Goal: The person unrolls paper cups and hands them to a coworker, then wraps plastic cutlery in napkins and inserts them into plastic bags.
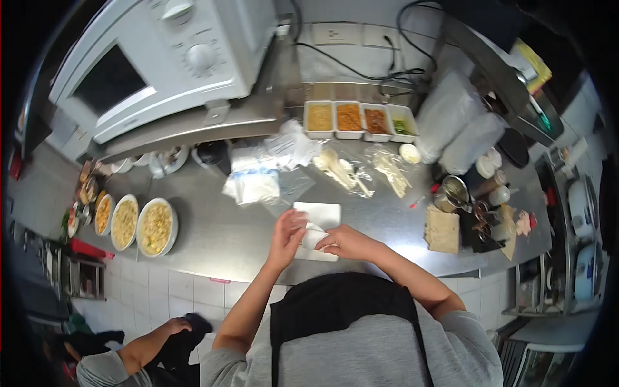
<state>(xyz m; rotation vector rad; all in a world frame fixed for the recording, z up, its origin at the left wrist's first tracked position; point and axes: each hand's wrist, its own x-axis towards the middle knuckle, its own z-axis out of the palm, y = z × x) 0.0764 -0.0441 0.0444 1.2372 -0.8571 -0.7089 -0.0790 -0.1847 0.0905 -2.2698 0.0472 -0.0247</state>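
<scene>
At the front of the steel counter, both hands are on a white folded paper napkin (pixel 314 237). My right hand (pixel 348 243) grips its right end between thumb and bent fingers. My left hand (pixel 286 240) curls around the left side, its fingertips slightly blurred. Whether anything lies inside the paper is hidden. Under the hands is a white rectangular stack or board (pixel 325 213), with edges showing above and below them. Behind it lie clear bags of white plastic cutlery (pixel 338 171) and a pack of white napkins (pixel 255 184).
Bowls of chopped food (pixel 157 251) stand left, beneath a white microwave (pixel 193 84) on a shelf. Four-sided tubs of toppings (pixel 349 134) line the back. Right are a metal pot (pixel 451 193), a brown cloth (pixel 442 231) and bottles (pixel 498 195). Another person (pixel 138 358) is at lower left.
</scene>
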